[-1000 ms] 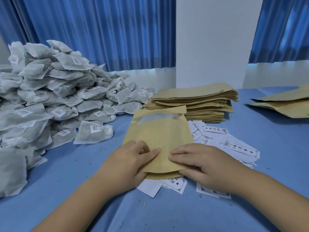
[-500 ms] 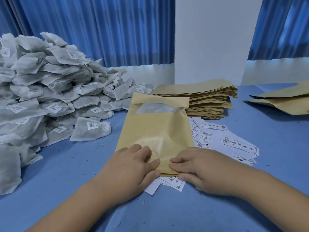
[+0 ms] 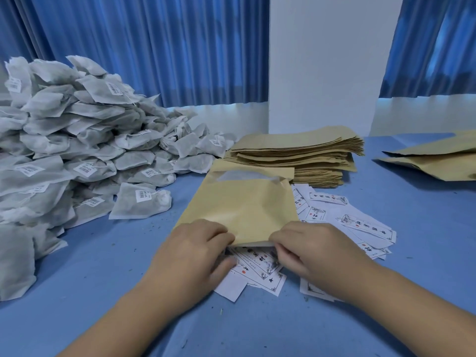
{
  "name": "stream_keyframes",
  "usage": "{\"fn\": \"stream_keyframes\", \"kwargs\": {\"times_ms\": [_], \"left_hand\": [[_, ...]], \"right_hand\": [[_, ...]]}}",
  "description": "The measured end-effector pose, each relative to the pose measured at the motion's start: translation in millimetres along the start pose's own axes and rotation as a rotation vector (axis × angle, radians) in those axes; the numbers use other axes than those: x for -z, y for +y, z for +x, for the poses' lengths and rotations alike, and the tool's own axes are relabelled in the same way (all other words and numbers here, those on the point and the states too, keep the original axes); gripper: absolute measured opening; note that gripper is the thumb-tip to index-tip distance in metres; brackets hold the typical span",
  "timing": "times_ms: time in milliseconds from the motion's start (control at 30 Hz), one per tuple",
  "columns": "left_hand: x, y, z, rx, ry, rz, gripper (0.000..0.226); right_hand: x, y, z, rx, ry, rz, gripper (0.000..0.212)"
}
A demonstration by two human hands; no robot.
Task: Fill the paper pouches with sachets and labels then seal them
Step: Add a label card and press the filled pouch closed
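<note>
The fingers of the left hand curl over the near left corner of a paper pouch, grasping it. The fingers of the right hand are bent and pinch the same near edge just beside them. The pouch lies flat in the middle of the blue tabletop, its near end lifted a little and its clear window at the far end. It rests partly on a scatter of white printed labels, which spreads from under the hands out towards three o'clock. A loose sachet lies at ten o'clock, in front of a tall heap of grey sachets with small barcode stickers that fills the left side. At twelve to one o'clock sits a neat stack of pouches, and at two o'clock, well apart, a few more pouches lie loosely. Small dark crumbs dot the blue surface. Behind the tabletop hang blue curtains, split by a white pillar, with a pale strip of wall below them.
</note>
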State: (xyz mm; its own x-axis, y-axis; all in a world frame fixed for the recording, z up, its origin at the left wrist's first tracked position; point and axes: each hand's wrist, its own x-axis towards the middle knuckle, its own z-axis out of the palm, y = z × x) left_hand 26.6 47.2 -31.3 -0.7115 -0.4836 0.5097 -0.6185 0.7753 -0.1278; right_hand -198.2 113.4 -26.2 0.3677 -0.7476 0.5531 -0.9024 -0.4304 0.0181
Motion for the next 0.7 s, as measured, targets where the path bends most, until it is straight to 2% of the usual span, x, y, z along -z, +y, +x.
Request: {"fn": "stream_keyframes", "kwargs": {"times_ms": [100, 167, 233, 400, 567, 700], "left_hand": [[-4, -4, 9, 0.017, 0.101, 0.059, 0.02], [-4, -6, 14, -0.009, 0.164, 0.128, 0.015], [-6, -6, 20, -0.064, 0.2, 0.193, 0.021], [-15, -2, 26, -0.082, 0.156, 0.242, 0.034], [-18, -4, 21, -0.015, 0.118, 0.156, 0.03], [-15, -12, 15, 0.066, 0.113, 0.066, 0.023]], "right_hand": [[2, 1, 1, 0.015, 0.137, 0.015, 0.03], [2, 1, 0, 0.031, 0.175, 0.005, 0.029], [1, -1, 0, 0.049, 0.189, -0.001, 0.028], [0, 1, 0, 0.081, 0.2, -0.027, 0.027], [0, -1, 0, 0.123, 0.12, -0.011, 0.024], [8, 5, 0, 0.1, 0.13, -0.028, 0.003]]}}
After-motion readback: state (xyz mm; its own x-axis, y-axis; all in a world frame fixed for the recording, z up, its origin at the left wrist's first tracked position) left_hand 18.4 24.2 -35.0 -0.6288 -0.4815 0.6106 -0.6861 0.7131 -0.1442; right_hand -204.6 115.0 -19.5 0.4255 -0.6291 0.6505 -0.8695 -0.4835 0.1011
